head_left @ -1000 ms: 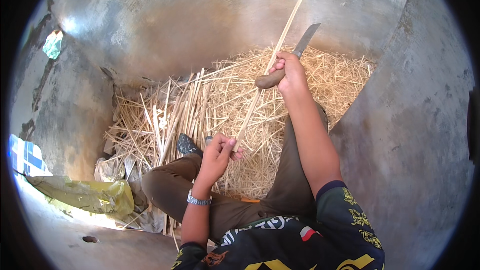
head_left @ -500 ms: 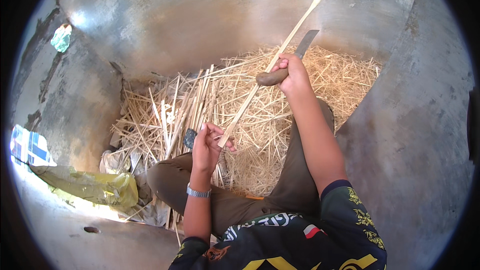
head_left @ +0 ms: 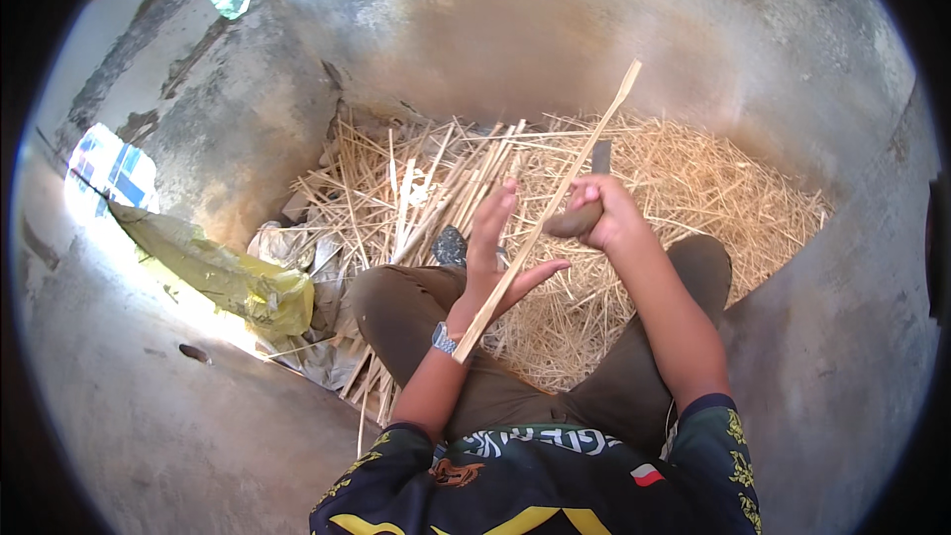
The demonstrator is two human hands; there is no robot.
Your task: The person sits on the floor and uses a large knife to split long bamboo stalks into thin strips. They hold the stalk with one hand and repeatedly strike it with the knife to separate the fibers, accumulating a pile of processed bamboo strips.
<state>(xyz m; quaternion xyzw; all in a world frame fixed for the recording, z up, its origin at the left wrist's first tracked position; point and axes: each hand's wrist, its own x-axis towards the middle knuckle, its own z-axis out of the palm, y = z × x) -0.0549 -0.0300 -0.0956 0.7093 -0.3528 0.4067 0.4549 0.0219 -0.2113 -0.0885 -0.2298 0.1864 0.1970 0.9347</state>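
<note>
A long pale strip of split bamboo or wood (head_left: 485,320) slants from my left wrist up past my right hand. My right hand (head_left: 616,212) is closed round the brown handle of a knife (head_left: 575,222), whose blade points away from me. The strip passes by the fingertips of this hand and seems pinched there, though the contact is partly hidden. My left hand (head_left: 487,256) is open, fingers stretched upward and thumb out to the right. Across its palm lies the lower part of the strip, with no fingers wrapped round it.
Beyond my crossed legs, a heap of thin shavings (head_left: 713,178) covers the floor. Longer split sticks (head_left: 466,178) lie to its left, near a dark speckled object (head_left: 449,247). A yellow plastic sack (head_left: 282,292) hangs by the left opening. Grey walls (head_left: 555,30) surround me.
The strip and knife have come lower and nearer to me. My left hand has opened, going from loosely curled near the strip's lower end to stretched fingers farther up it. The view has shifted.
</note>
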